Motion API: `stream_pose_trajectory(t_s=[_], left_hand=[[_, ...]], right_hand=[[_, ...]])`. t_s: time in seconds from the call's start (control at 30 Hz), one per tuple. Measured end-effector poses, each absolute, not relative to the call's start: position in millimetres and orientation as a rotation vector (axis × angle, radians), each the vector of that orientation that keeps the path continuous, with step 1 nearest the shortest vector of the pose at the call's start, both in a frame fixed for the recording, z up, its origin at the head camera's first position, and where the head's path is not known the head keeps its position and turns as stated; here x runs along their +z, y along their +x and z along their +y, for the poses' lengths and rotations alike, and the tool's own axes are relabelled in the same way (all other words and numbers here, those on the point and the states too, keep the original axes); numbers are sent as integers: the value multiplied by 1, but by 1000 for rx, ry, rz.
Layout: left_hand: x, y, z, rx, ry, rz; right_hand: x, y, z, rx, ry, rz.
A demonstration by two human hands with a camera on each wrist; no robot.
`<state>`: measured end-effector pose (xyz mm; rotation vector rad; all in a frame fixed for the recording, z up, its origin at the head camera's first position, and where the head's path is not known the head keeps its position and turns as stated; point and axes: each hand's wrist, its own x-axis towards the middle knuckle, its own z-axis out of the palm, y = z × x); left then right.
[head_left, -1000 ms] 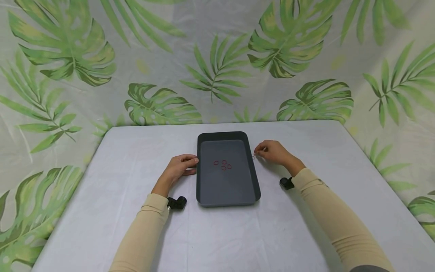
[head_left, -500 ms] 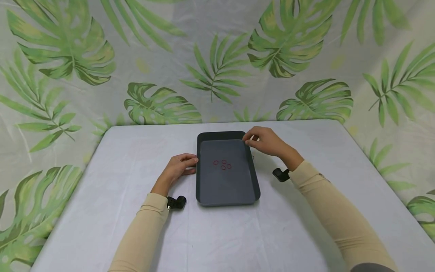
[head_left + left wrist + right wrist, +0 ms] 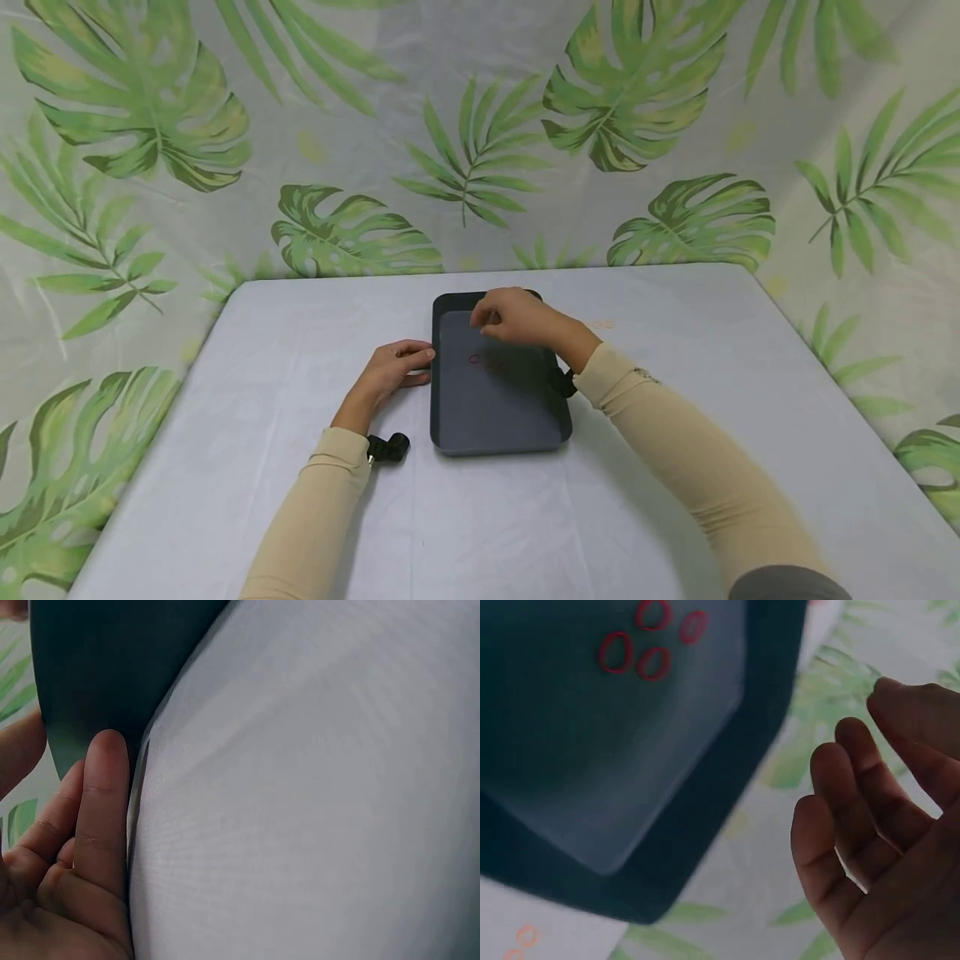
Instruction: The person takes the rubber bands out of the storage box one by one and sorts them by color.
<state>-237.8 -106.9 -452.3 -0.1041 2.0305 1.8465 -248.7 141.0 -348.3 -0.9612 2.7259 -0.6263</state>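
Observation:
A dark grey baking tray (image 3: 495, 417) lies on the white-covered table. Several small red rings (image 3: 616, 652) sit together on its floor. My left hand (image 3: 392, 368) rests at the tray's left side, its straight fingers (image 3: 106, 795) against the outer wall. My right hand (image 3: 517, 317) is over the far half of the tray with thumb and forefinger bent toward each other. No thing shows between them, and I cannot tell whether they pinch something small. The right hand and forearm hide part of the tray and some of the red rings in the head view.
Small orange rings (image 3: 609, 324) lie on the white tabletop (image 3: 300, 333) right of the tray, partly hidden behind the right wrist. A leaf-patterned cloth (image 3: 472, 167) hangs behind the table. A black camera (image 3: 390, 448) is strapped to the left wrist.
My right hand has risen from the table at the tray's right edge and moved left over the tray. Orange rings have come into view behind it. The left hand has stayed in place.

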Motion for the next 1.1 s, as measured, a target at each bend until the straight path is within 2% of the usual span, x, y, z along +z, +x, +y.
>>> stream_pose_trajectory(t_s=[0.17,0.57,1.1], left_hand=[[-454,-238,-108,1843,-89,2031],[-454,-238,-109,1853,-93,2015],[-455,-240,-109,1857,-82,2017]], right_hand=[[-367,-257,128,-452,-908,2642],[-404,-268,118,-449,-788,2649],[-415,-267,121,-513,-788,2747]])
